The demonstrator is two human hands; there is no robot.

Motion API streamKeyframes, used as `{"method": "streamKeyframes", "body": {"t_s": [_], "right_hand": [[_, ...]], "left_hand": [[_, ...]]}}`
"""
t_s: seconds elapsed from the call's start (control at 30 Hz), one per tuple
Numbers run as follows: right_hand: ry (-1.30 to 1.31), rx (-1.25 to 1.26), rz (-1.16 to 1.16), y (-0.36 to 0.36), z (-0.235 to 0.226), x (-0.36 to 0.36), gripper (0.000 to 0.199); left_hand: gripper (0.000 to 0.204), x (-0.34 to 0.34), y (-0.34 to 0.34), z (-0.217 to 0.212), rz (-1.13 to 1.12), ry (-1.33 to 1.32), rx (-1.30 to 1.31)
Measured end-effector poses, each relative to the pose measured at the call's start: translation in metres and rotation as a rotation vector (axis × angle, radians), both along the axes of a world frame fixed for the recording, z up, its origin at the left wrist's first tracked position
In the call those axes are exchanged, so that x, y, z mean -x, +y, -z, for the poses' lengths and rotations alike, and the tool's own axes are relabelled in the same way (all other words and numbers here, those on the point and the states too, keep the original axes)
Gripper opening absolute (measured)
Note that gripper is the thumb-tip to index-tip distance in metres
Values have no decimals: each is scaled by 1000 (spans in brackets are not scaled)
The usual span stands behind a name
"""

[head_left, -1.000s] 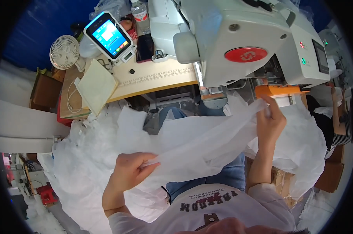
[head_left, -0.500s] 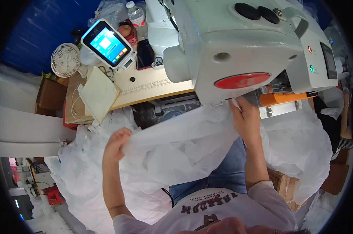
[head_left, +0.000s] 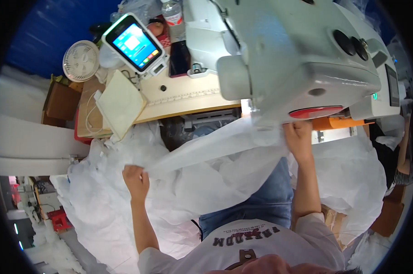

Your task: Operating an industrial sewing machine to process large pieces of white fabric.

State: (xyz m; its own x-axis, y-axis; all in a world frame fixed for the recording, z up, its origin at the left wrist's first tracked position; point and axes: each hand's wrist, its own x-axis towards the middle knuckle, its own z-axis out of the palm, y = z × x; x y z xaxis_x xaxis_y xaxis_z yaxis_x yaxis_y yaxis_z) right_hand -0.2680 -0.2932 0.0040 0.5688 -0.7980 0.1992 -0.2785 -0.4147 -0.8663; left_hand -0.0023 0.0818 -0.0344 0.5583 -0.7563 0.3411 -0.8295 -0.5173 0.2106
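A thin white sheer fabric (head_left: 224, 146) stretches between my two hands across my lap, its far edge pulled into a slanting band. Its left end is gathered in my left hand (head_left: 136, 180), closed like a fist above the heaped white cloth. My right hand (head_left: 298, 139) is closed on the fabric's right end, just below the head of a large pale-green sewing machine (head_left: 284, 77). The machine's head hides the stitching spot and part of the band's far edge.
A lit control screen (head_left: 135, 43), a phone (head_left: 179, 59), a bottle (head_left: 173, 20) and a white fan (head_left: 81, 60) stand on the table at the far left. An orange part (head_left: 339, 123) sticks out right of my right hand. White cloth (head_left: 348, 178) heaps at the right.
My left hand has come down toward me and its fingers have closed tighter. The fabric band slants more steeply. The table and machine have shifted right in the picture.
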Motion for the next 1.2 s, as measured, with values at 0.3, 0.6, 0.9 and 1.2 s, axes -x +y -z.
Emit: {"method": "streamKeyframes", "body": {"t_s": [0.3, 0.6, 0.9, 1.2], "right_hand": [[231, 106, 40, 22, -21, 9, 26], [129, 442, 245, 61, -43, -32, 26], [394, 259, 112, 16, -65, 103, 14], [226, 514, 303, -2, -39, 37, 12]], "left_hand": [[7, 42, 131, -58, -285, 723, 63], [12, -18, 56, -9, -880, 579, 568], [6, -38, 36, -1, -244, 1389, 529], [21, -6, -13, -14, -256, 411, 267]]}}
